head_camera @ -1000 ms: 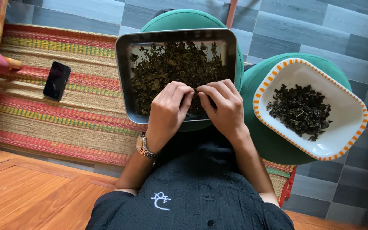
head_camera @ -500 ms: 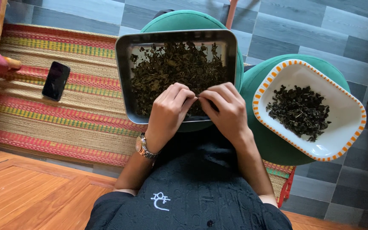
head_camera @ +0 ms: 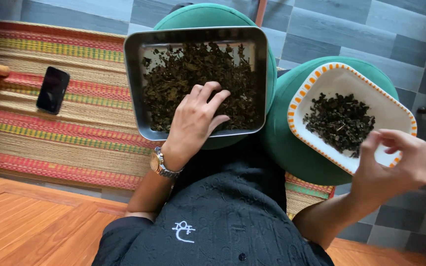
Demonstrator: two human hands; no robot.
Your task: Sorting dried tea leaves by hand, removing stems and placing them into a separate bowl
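Note:
A square metal tray [head_camera: 134,74] filled with dried dark green leaves [head_camera: 193,64] rests on a round green stool [head_camera: 208,15]. My left hand [head_camera: 195,120], with a wristwatch [head_camera: 159,163], lies on the leaves at the tray's near side, fingers spread. To the right, on a second green stool [head_camera: 292,148], a white dish with an orange-dotted rim [head_camera: 395,106] holds a smaller pile of darker leaves [head_camera: 338,120]. My right hand [head_camera: 395,165] hovers over that dish's near corner, fingers curled towards the thumb. Whether it pinches anything is hidden.
A black phone [head_camera: 53,90] lies on a striped woven mat [head_camera: 65,143] at the left. Wooden flooring [head_camera: 25,221] runs along the near edge, with grey tiles [head_camera: 341,29] beyond the stools. My dark-clothed lap fills the bottom centre.
Both hands were together over the tray's near edge. My right hand has swung right to the white dish. My left hand has spread flat on the tray's leaves.

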